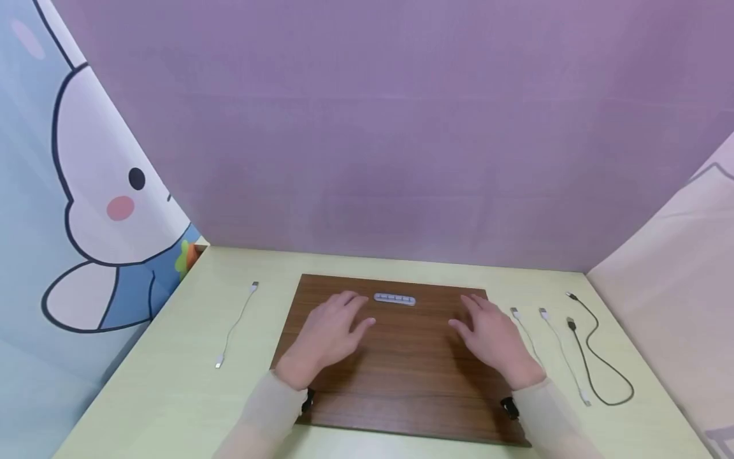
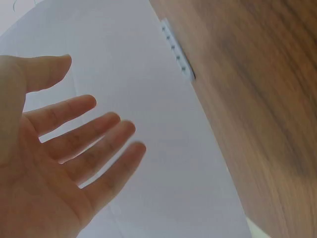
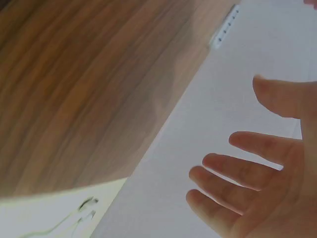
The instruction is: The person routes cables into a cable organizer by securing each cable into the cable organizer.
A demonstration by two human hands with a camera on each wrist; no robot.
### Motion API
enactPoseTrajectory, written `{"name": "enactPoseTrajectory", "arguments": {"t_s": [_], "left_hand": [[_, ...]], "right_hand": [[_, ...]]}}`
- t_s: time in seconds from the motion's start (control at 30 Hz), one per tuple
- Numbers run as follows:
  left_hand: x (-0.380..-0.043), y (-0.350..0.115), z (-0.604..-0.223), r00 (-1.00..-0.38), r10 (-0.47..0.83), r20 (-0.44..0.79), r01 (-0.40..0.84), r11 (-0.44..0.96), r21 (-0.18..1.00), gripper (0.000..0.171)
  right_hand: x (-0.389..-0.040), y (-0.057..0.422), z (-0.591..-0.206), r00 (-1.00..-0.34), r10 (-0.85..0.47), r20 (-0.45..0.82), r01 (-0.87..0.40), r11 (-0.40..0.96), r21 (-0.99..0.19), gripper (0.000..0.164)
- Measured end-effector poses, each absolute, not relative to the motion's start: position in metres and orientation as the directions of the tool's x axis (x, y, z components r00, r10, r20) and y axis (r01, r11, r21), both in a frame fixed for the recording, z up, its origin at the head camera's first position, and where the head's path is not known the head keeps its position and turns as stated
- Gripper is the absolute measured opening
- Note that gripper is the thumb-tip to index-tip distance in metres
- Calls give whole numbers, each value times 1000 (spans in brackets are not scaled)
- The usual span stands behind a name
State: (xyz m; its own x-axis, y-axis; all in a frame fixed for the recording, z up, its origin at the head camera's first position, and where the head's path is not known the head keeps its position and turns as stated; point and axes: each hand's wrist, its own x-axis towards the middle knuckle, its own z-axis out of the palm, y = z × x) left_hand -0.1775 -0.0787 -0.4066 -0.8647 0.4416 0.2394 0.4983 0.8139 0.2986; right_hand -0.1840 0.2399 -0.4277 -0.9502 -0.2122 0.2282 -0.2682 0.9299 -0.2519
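Head camera: on your head, facing forward and down; farthest off, widest. Left wrist camera: on your left wrist, close, facing past your left hand [image 2: 52, 178] over the brown board [image 2: 252, 99], its edge aslant. Right wrist camera: likewise past your right hand [image 3: 270, 198], aslant oppositely. Shared by all three: board, slotted strip [image 1: 394, 299].

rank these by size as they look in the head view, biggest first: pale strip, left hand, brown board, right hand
1. Brown board
2. Left hand and right hand: too alike to rank
3. Pale strip
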Motion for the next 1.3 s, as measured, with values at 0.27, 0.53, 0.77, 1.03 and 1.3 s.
{"name": "enactPoseTrajectory", "arguments": {"t_s": [0.27,0.53,0.77,1.03,1.3], "left_hand": [[-173,-51,-405,-863,465,196,504,763,405,42],[-171,-14,-407,-867,451,212,495,728,475,27],[-170,2,-414,-880,419,225,468,677,568,17],[-166,19,-421,-897,417,147,388,582,715,14],[-166,50,-425,-910,411,56,270,483,833,12]], "right_hand": [[-187,260,-424,-966,-194,168,-240,917,-320,42],[-199,280,-419,-966,-233,116,-258,919,-297,32],[-209,304,-416,-969,-218,113,-241,934,-264,28],[-215,327,-422,-979,-201,24,-201,948,-247,29],[-230,343,-429,-977,-208,-42,-182,922,-342,31]]}}
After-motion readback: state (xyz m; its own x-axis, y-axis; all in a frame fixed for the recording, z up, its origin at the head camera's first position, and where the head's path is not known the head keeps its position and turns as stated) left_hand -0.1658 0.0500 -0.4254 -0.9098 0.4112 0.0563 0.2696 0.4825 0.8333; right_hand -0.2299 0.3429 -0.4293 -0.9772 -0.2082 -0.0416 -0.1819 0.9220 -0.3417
